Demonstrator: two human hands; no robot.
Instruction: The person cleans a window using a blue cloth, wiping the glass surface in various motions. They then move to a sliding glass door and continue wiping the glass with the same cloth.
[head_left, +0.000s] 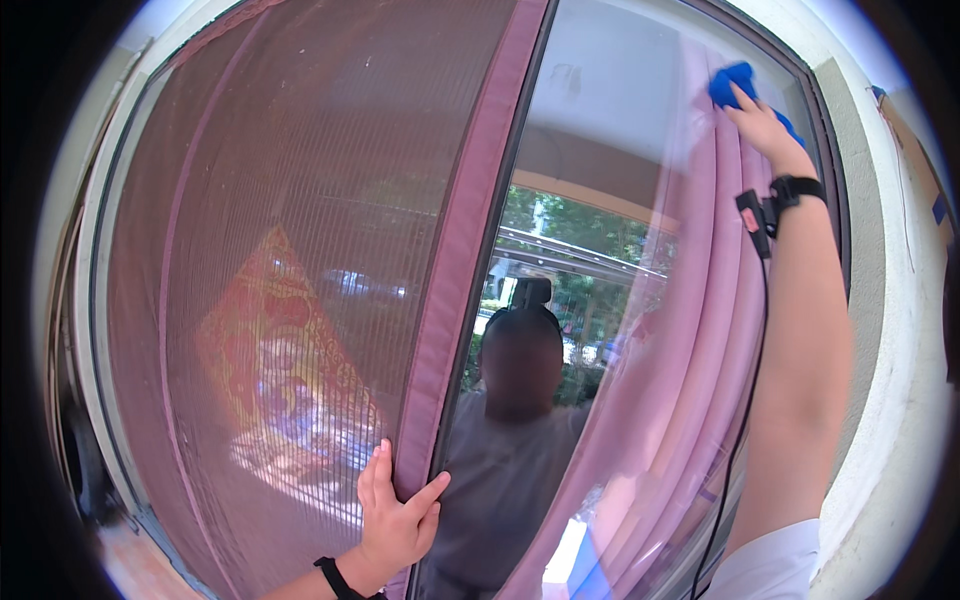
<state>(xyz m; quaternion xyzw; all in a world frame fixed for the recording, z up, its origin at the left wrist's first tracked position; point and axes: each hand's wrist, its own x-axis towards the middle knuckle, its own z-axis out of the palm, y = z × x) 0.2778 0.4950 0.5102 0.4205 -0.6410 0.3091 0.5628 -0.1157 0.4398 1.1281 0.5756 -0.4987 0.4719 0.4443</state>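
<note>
My right hand (761, 127) is raised to the upper right of a window and presses a blue cloth (731, 86) against the glass pane (600, 82). Part of the cloth hangs down behind the wrist, which wears a black strap with a small device (757, 217) and a cable. Low in the middle, my left hand (397, 510) rests with fingers spread on the pink fabric border (469, 225) of a mesh screen (337, 150), its index finger reaching the dark window frame (517, 112). It holds nothing.
Pink curtains (720, 240) hang behind the glass. A red and gold diamond-shaped decoration (277, 322) shows through the mesh. The pane mirrors a person, trees and a metal rail. A pale wall (885, 420) borders the window on the right; the cable (739, 442) dangles along my right arm.
</note>
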